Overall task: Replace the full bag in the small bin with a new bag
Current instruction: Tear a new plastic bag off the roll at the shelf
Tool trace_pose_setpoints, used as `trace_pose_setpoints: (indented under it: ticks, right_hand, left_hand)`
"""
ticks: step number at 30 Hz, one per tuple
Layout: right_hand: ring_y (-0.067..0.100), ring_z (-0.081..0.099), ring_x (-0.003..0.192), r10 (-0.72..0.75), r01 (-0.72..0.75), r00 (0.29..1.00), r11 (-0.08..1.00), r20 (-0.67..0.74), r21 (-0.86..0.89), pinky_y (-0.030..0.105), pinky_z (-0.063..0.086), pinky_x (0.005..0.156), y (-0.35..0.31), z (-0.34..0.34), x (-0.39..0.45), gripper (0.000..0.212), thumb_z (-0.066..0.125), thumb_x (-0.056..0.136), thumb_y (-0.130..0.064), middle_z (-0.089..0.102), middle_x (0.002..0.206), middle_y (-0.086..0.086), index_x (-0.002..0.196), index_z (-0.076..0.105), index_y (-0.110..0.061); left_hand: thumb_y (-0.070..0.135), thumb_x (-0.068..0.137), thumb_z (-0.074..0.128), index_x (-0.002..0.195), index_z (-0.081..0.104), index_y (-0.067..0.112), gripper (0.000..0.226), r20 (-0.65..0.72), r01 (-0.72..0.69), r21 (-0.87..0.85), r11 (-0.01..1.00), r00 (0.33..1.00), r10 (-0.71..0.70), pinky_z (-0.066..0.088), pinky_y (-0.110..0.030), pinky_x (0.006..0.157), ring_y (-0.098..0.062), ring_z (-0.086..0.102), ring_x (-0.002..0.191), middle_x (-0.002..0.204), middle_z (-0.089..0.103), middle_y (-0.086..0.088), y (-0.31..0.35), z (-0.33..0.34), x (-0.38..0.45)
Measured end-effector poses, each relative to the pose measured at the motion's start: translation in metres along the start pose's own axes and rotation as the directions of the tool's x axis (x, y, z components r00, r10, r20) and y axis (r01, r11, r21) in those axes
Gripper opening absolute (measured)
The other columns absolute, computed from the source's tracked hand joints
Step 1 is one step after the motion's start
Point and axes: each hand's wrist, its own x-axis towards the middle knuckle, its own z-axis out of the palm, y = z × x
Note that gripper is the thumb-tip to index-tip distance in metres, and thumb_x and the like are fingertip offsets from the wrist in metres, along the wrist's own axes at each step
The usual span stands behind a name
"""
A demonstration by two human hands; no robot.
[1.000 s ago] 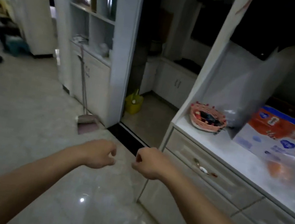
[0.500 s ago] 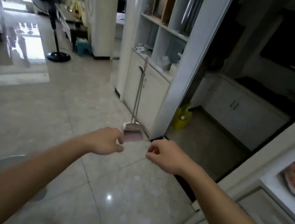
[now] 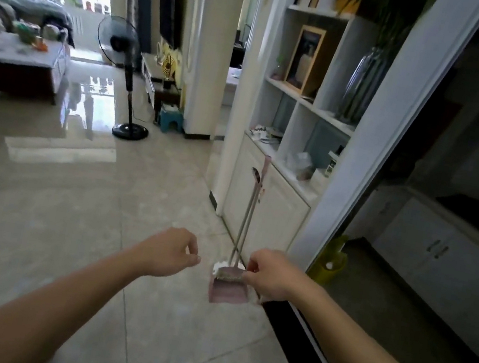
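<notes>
No bin and no bag shows in the head view. My left hand (image 3: 169, 252) and my right hand (image 3: 271, 275) are stretched out side by side at waist height over the tiled floor, a small gap between them. On both hands the fingers are curled in with the thumb against the fingertips. I see nothing between the fingers of either hand. My right hand overlaps the top of a pink dustpan (image 3: 228, 291) in the picture, but the pan stands farther off on the floor.
The dustpan and broom lean on a white shelf cabinet (image 3: 275, 207). A yellow container (image 3: 327, 264) sits inside the dark doorway on the right. A standing fan (image 3: 127, 129), a blue stool (image 3: 170, 119) and a coffee table (image 3: 19, 62) stand farther into the room.
My view has swung left, away from the drawer counter with its basket, toward the living room. Both hands stay out in front, curled the same way.
</notes>
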Motion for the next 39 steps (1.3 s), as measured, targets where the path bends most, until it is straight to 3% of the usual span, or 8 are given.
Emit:
trace_pose_setpoints:
  ticks: [4,12,19,27,29,32,37,39]
  right_hand:
    - [0.026,0.066,0.077,-0.018,0.018,1.0,0.999,0.01,-0.033,0.031,0.043,0.054,-0.003,-0.025,0.084,0.033,0.06,0.082,-0.039,0.07,0.083,0.012,0.081,0.069,-0.007]
    - [0.02,0.066,0.075,0.098,-0.095,0.995,0.993,-0.036,0.076,0.035,0.051,0.065,-0.014,-0.067,0.266,0.027,0.059,0.086,-0.034,0.07,0.084,0.008,0.084,0.069,-0.009]
    - [0.023,0.067,0.079,0.249,-0.236,0.966,0.959,-0.071,0.154,0.034,0.05,0.066,-0.028,-0.121,0.393,0.032,0.058,0.088,-0.036,0.071,0.088,0.011,0.086,0.069,-0.006]
    - [0.017,0.065,0.076,0.408,-0.384,0.908,0.902,-0.097,0.196,0.033,0.052,0.066,0.018,-0.16,0.494,0.024,0.057,0.091,-0.035,0.065,0.084,-0.002,0.087,0.068,-0.014]
    - [0.017,0.064,0.079,0.418,-0.394,0.904,0.895,-0.088,0.208,0.034,0.051,0.069,0.038,-0.168,0.517,0.025,0.057,0.091,-0.033,0.06,0.085,-0.007,0.087,0.069,-0.012]
    - [0.023,0.067,0.079,0.437,-0.393,0.894,0.869,-0.094,0.3,0.035,0.05,0.065,0.073,-0.18,0.555,0.025,0.06,0.088,-0.033,0.07,0.088,0.007,0.086,0.069,-0.009]
    - [0.02,0.066,0.07,0.613,-0.477,0.762,0.75,-0.21,0.458,0.038,0.057,0.069,0.142,-0.195,0.617,0.023,0.061,0.088,-0.029,0.069,0.076,0.006,0.073,0.066,-0.013]
    - [0.018,0.056,0.057,0.661,-0.523,0.725,0.711,-0.193,0.471,0.032,0.047,0.056,0.167,-0.199,0.636,0.031,0.06,0.087,-0.026,0.058,0.06,0.002,0.06,0.054,-0.014]
  left_hand:
    - [0.04,0.091,0.06,0.095,0.067,0.012,0.029,0.078,0.032,-0.006,0.999,0.996,-0.031,0.05,-0.028,0.065,-0.009,0.061,0.062,0.071,0.063,0.006,-0.03,-0.037,0.069]
    - [0.038,0.091,0.059,0.083,0.066,0.014,0.026,0.083,-0.04,0.043,0.998,0.996,0.036,0.053,-0.029,0.069,-0.004,0.059,0.053,0.066,0.07,0.0,-0.113,-0.109,0.248]
    - [0.041,0.09,0.058,0.085,0.061,0.024,0.018,0.159,-0.171,0.13,0.977,0.976,0.15,0.044,-0.028,0.071,-0.012,0.054,0.072,0.07,0.053,0.012,-0.148,-0.188,0.395]
    - [0.04,0.091,0.058,0.095,0.064,0.02,0.022,0.222,-0.314,0.15,0.938,0.935,0.277,0.046,-0.029,0.077,-0.017,0.058,0.085,0.097,0.061,0.0,-0.131,-0.213,0.546]
    - [0.04,0.091,0.058,0.097,0.066,0.018,0.024,0.233,-0.347,0.135,0.928,0.922,0.311,0.047,-0.032,0.081,-0.018,0.059,0.088,0.092,0.058,0.002,-0.119,-0.211,0.584]
    - [0.041,0.089,0.059,0.095,0.066,0.02,0.023,0.256,-0.391,0.126,0.912,0.901,0.351,0.049,-0.033,0.082,-0.018,0.062,0.09,0.082,0.055,0.009,-0.099,-0.206,0.643]
    - [0.039,0.09,0.059,0.097,0.067,0.019,0.023,0.299,-0.454,0.132,0.881,0.866,0.401,0.048,-0.03,0.075,-0.015,0.057,0.084,0.087,0.055,0.006,-0.055,-0.202,0.736]
    - [0.039,0.09,0.059,0.098,0.068,0.019,0.023,0.316,-0.488,0.139,0.862,0.846,0.429,0.044,-0.028,0.073,-0.013,0.057,0.084,0.087,0.056,0.007,-0.037,-0.201,0.768]
